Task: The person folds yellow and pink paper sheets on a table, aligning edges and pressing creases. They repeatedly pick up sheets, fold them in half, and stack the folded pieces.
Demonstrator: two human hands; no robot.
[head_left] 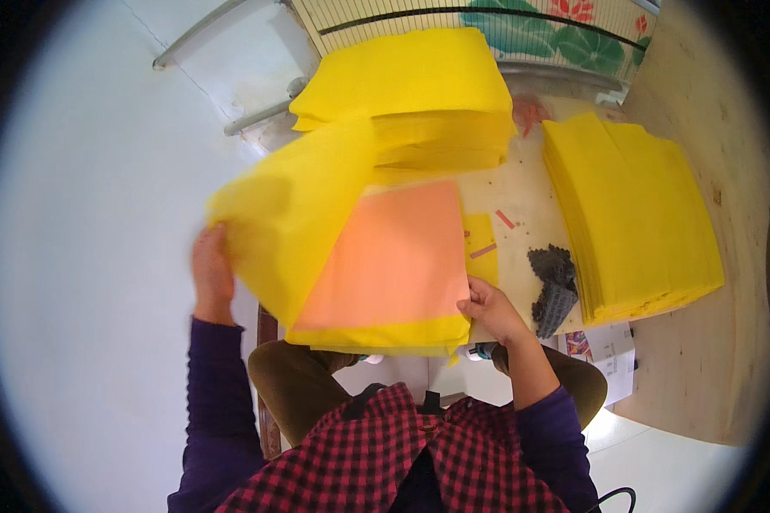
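Observation:
My left hand (211, 261) pinches the outer edge of a large yellow sheet (295, 209), lifted and folded back to the left, slightly blurred. Under it lies a salmon-orange sheet (393, 256), flat on more yellow sheeting (385, 332) that shows along the near edge. At the right edge of the orange sheet, my right hand (494, 312) is closed, thumb on top and fingers partly hidden beneath. A thick stack of yellow sheets (402, 77) stands just beyond, at the far side of the table.
Another tall yellow stack (633, 218) stands at the right, beside a wooden panel (701, 282). A crumpled dark grey textured piece (556, 291) lies near it. Small reddish strips (505, 219) are scattered on the pale tabletop (522, 184). Curved metal rails (257, 118) are at the far left.

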